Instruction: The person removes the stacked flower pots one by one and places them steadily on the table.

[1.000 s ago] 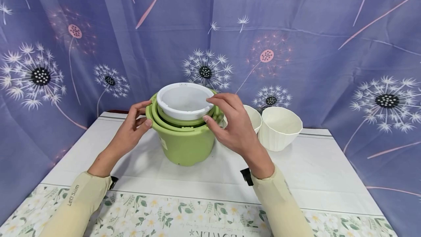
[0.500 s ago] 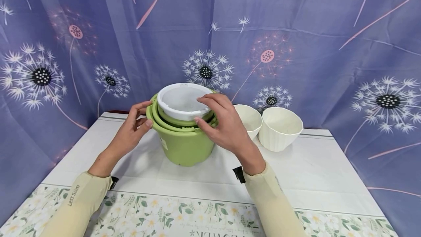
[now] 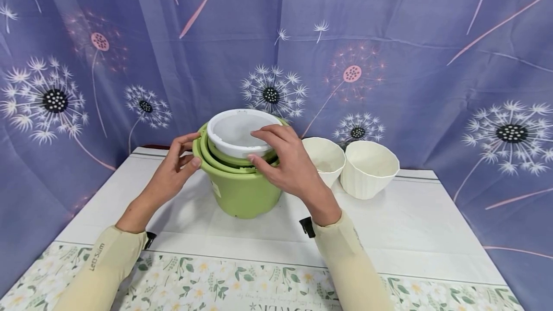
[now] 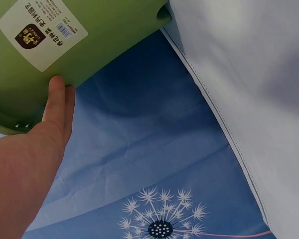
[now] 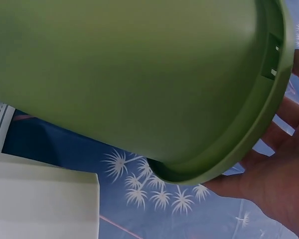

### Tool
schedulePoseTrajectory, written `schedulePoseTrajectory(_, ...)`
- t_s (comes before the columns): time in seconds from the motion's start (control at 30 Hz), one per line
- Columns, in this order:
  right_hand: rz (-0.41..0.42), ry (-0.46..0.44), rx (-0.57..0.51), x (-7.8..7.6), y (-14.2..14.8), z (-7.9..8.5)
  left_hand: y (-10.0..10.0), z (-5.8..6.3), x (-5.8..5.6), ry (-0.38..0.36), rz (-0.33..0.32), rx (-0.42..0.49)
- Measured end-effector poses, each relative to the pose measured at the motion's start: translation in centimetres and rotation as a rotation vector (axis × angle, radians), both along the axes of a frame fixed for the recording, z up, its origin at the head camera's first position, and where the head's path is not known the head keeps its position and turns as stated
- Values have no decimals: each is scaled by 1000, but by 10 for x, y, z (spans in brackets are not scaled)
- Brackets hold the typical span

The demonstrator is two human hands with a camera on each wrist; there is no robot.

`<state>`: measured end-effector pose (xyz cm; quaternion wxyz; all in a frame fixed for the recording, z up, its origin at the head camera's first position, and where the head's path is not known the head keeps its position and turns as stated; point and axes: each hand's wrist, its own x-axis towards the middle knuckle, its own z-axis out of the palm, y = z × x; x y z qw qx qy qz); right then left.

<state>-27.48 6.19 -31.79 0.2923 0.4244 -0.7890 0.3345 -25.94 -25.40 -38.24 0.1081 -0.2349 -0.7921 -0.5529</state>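
A large green plastic flowerpot (image 3: 248, 196) stands on the table, with smaller green pots nested in it. On top of the nest sits a white pot (image 3: 235, 131), its rim above the green ones. My left hand (image 3: 173, 167) grips the large pot's left rim, thumb at the front; in the left wrist view two fingers press its side near a printed label (image 4: 42, 32). My right hand (image 3: 287, 162) is over the right part of the nest, fingers spread. Its fingertips overlap the white pot's opening, with the thumb by the front rim; contact cannot be made out.
Two cream ribbed pots (image 3: 369, 169) stand side by side to the right, the nearer one (image 3: 324, 155) partly behind my right hand. A white cloth with a floral front border (image 3: 207, 277) covers the table. Purple dandelion-patterned curtains (image 3: 216, 61) enclose the back and sides.
My right hand has moved left across the nested pots, further over the white pot's opening. My left hand and the pots have stayed in place.
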Motion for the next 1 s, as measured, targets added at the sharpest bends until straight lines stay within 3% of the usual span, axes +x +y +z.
schedulePoseTrajectory(1.0, -44, -24, 51, -6, -13, -3, -1, -1, 0, -6, -4, -11)
